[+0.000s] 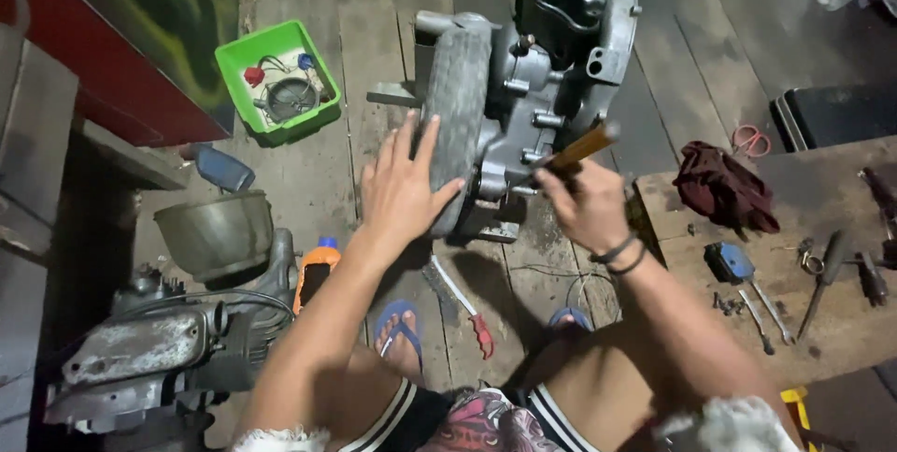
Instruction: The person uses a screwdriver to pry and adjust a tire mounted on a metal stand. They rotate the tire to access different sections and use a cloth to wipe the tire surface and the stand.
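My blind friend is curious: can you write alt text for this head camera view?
A seated person's left hand rests flat on the small tyre of a grey engine unit, while the right hand works a yellow-handled tool against it. A green tray of parts sits on the plank floor.

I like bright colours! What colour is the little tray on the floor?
The tray is bright green, seen in the head view.

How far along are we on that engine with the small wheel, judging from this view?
Done: the engine stands off the vehicle on the plank floor, and small parts sit in a green tray. In hand: the left hand steadies the tyre while the right hand works a wooden-handled tool against the casing. Left: the wheel remains mounted; tools lie on the bench.
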